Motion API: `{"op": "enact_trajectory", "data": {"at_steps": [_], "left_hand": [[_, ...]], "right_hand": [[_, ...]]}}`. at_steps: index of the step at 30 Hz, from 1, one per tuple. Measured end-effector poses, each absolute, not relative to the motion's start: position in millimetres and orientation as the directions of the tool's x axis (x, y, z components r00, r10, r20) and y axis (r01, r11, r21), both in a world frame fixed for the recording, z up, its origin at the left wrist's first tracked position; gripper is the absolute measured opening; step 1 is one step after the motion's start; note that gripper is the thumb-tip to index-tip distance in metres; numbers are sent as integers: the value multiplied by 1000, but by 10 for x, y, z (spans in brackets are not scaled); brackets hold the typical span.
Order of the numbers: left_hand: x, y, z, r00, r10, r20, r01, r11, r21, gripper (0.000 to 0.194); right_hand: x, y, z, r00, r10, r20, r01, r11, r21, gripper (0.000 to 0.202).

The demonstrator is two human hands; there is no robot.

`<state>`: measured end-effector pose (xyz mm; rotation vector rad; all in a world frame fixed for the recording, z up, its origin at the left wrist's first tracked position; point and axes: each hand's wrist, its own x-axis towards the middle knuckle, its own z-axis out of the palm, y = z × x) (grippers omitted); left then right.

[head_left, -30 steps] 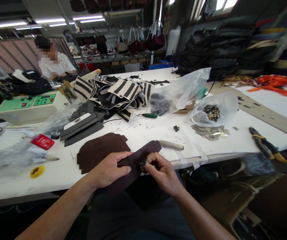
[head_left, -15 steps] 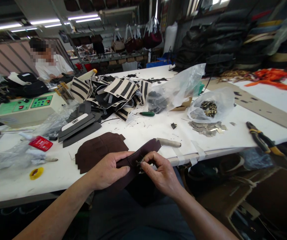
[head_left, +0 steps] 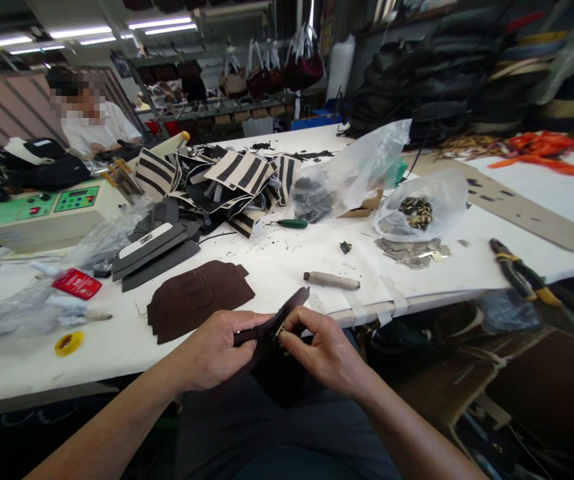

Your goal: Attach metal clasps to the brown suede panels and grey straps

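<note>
Head cam: left hand [head_left: 219, 351] has a dark brown strip [head_left: 291, 305] pinched thumb-to-fingers, tilted up by the surface's [head_left: 117, 353] near edge. Right hand [head_left: 323, 350] has a small metal bit [head_left: 279, 331] in its fingertips, right at the strip. Bigger brown piece [head_left: 199, 297] lies flat just beyond the left hand, pale stick [head_left: 333, 281] off to the right.

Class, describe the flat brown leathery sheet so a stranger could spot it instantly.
Find the long white table, then its near edge beyond the left hand. There the notched brown leathery sheet lies flat, unlike the similar brown leathery piece this hand holds.
</note>
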<state>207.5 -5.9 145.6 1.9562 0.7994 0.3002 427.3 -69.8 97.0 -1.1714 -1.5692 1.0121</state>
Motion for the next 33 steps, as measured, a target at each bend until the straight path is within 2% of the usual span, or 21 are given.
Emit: {"op": "enact_trajectory", "data": {"at_steps": [6, 13, 21, 30, 33], "left_hand": [[1981, -70, 1384, 712, 637, -296, 398, -18, 917, 48], [1914, -46, 1355, 676, 631, -380, 449, 55, 892, 40], [1948, -14, 1379, 672, 636, -379, 524, -46, 851, 35], [2051, -25, 1416, 656, 635, -407, 640, -182, 747, 26], [2056, -22, 1422, 651, 638, -411, 642, -173, 747, 26]], "right_hand": [[4329, -671, 928, -260, 955, 142, 124, 179, -976, 14], [4274, -654, 836, -237, 966, 102, 52, 118, -992, 19], [4261, -628, 731, -265, 964, 9, -42, -2, -999, 21], [4216, -639, 691, -216, 976, -27, -23, -33, -999, 24], [4212, -636, 656, -209, 977, -37, -34, -45, -998, 24]]}}
